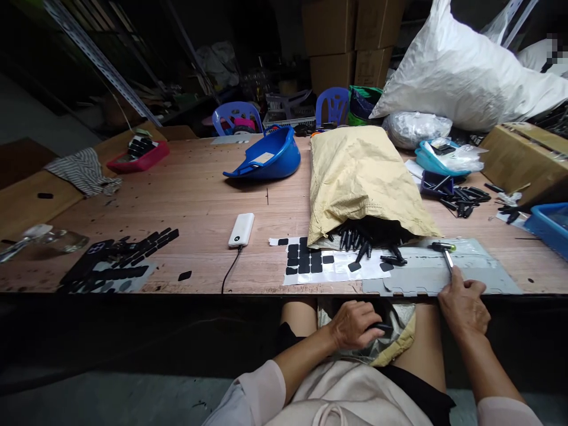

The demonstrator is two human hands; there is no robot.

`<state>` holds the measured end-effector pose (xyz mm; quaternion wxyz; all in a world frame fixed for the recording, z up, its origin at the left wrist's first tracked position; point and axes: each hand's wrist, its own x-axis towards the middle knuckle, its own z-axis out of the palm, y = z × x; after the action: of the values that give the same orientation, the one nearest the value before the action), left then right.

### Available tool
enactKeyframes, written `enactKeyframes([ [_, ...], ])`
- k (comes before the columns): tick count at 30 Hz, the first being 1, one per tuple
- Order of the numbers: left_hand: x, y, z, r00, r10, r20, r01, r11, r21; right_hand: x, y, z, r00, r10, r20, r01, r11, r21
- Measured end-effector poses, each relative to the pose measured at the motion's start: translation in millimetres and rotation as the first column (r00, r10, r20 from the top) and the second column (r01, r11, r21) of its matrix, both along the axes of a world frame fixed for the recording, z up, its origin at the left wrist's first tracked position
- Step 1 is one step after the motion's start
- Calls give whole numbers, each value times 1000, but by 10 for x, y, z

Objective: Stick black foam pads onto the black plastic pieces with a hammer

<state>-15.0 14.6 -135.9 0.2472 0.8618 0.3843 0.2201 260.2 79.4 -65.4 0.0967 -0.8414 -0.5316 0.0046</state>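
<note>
My right hand (465,306) grips the handle of a small hammer (444,247), whose dark head lies over the grey board (483,266) at the table's front edge. My left hand (355,324) is closed around a thin black piece (380,326), possibly a tubular part. It is over an open sack (402,343) on my lap. Just beyond, a yellowish woven bag (368,171) lies on the table, its mouth facing me. Black tubular pieces (355,238) spill from it. Beside them, black rounded pads (304,255) sit in rows on a white sheet (341,271).
A white power bank (242,229) with a cable lies left of centre. Behind it stands a blue basin (270,155). More black pads (151,248) and a glass jar (66,241) are at left. Black parts (465,201), a carton (528,160) and another blue basin (550,222) crowd the right.
</note>
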Motion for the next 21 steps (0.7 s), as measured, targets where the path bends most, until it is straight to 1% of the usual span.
enactKeyframes([
  [1,-7,-70,-100,999,26,-46,-28,998,-47,6,2,-7,1000,8,3,-8,1000,3],
  [2,-15,-122,-194,992,74,-99,-84,991,-104,10,4,-9,1000,14,6,-14,1000,4],
  [4,-36,-182,-341,962,168,-217,-216,952,-218,9,5,0,1000,17,9,-17,1000,1],
  [5,-47,-199,-386,947,181,-265,-252,931,-263,6,4,8,1000,16,7,-16,1000,-4],
  [6,-56,-215,-411,942,164,-294,-252,922,-294,2,3,14,1000,16,5,-16,1000,-8],
  [8,-58,-252,-397,958,72,-277,-163,933,-320,-3,-2,16,1000,16,10,-16,1000,-7],
  [10,-29,-289,-310,982,-11,-187,-45,955,-293,0,-8,-2,999,20,28,-20,1000,3],
  [11,-4,-295,-244,991,-25,-130,-10,965,-261,5,-10,-16,999,22,38,-22,1000,7],
  [12,26,-281,-167,997,-15,-70,-1,975,-223,11,-11,-31,999,24,45,-24,1000,7],
  [13,55,-242,-82,1000,19,-4,-20,984,-179,18,-11,-45,998,26,49,-26,1000,5],
  [14,81,-173,9,995,74,64,-65,989,-135,24,-10,-58,998,28,51,-28,1000,2],
  [15,99,-74,101,980,150,129,-138,986,-99,29,-8,-67,998,29,52,-29,1000,1],
  [16,107,54,190,953,241,184,-231,970,-75,31,-5,-73,998,29,55,-29,1000,1],
  [17,105,202,274,914,339,223,-333,941,-63,31,-1,-75,998,29,59,-29,1000,0],
  [19,81,527,411,825,513,236,-513,856,-66,22,5,-70,997,31,72,-30,1000,-9],
  [21,56,823,500,760,622,188,-621,781,-72,5,9,-57,996,32,86,-30,999,-25],
])
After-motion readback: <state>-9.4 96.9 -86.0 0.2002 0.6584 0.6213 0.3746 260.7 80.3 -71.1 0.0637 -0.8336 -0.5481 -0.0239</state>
